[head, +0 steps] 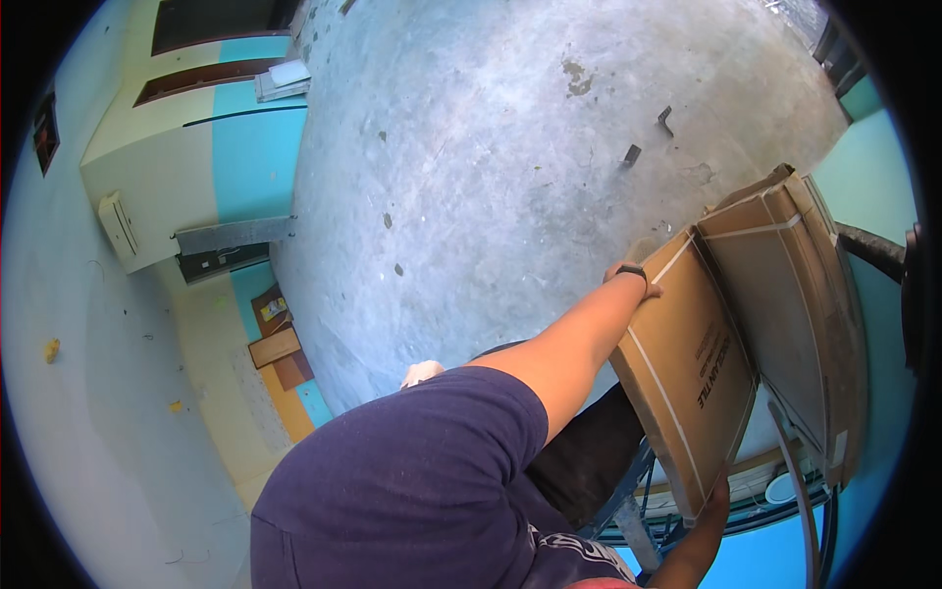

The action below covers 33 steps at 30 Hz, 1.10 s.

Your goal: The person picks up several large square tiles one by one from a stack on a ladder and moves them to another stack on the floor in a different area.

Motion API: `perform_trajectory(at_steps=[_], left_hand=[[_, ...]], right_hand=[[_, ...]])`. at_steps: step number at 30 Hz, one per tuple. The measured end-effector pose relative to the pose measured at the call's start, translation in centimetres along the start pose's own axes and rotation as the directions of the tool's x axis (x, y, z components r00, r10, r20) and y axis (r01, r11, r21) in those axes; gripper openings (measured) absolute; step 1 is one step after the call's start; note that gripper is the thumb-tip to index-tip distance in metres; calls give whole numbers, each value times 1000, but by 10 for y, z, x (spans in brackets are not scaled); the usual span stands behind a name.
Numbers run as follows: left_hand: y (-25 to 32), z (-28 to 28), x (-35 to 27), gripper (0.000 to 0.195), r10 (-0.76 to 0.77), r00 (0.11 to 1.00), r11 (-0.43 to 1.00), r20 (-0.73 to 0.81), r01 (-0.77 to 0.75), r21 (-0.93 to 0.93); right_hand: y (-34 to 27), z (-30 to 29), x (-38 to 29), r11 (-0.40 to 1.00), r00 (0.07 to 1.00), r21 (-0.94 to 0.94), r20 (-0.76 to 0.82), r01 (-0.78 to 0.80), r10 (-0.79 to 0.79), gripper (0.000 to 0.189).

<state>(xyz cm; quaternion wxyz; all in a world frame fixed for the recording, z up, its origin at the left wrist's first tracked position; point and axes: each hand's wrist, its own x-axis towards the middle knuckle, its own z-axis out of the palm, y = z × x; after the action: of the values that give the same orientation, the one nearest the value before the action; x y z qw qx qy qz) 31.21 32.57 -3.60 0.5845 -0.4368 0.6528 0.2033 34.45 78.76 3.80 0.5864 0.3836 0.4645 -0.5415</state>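
A flat cardboard carton (677, 346), bound with white straps and bearing printed writing, stands tilted at my right side. My left hand (634, 280), with a dark band on the wrist, grips its upper left edge; the fingers pass behind the edge and are partly hidden. At the carton's bottom end, my right hand (720, 489) holds the other edge, with most of its fingers out of sight. Close behind it, more strapped flat cartons (780, 294) lean in a stack towards the turquoise wall. The near carton's far side touches or almost touches this stack.
Black pieces (631, 156) lie on the worn concrete floor (471, 184). A blue metal frame (633, 486) and a curved bar (795, 471) are close beside the cartons. Wooden boards (276, 347) lean at the left wall, near a grey panel (234, 235).
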Motion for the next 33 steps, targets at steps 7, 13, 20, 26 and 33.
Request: perform_trajectory(at_steps=[7, 13, 20, 26, 33], left_hand=[[1, -8, 3, 72, 75, 997, 992, 2, -75, 104], [-3, -31, -18, 72, 82, 997, 990, 9, -83, 114], [-37, -55, -72, 72, -37, 998, 998, 53, 35, 52], [-136, -50, -60, 77, 16, 998, 995, 55, -11, -98], [-254, -57, -71, 76, 72, 992, 965, 100, -43, -260]], right_hand=[[-16, 28, -21, 993, 993, -82, -76, 82, -89, 58], [-8, -48, 18, 963, 973, -234, -215, -137, 86, 65], [-51, 24, -31, 936, 955, -264, -244, -234, 170, 72], [-84, 83, -54, 833, 966, -503, -219, -231, 136, 72], [-99, 86, -15, 666, 903, -627, -387, -405, 185, 72]])
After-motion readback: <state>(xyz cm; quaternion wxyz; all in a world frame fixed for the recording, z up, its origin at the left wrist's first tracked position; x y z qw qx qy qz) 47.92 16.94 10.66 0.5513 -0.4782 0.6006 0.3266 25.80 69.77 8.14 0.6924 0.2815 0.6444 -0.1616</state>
